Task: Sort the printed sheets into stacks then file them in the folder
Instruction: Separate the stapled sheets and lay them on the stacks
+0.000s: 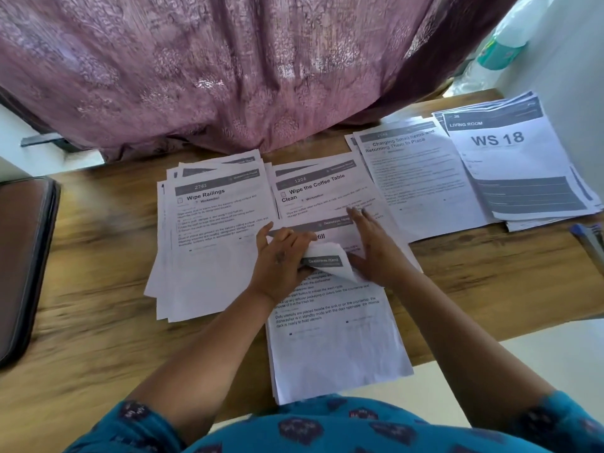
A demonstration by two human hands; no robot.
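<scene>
Still mid-sort: top sheet of near stack is pinched at its curled corner by left hand, right hand laid flat w/ fingers spread; next, sheet needs lifting & matching to a pile, prob.

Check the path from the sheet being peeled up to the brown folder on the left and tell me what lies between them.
The Wipe Railings stack of printed sheets lies on the wooden table between the curled white sheet, which both hands work, and the brown folder. Beyond that stack, only bare wood shows up to the folder.
</scene>
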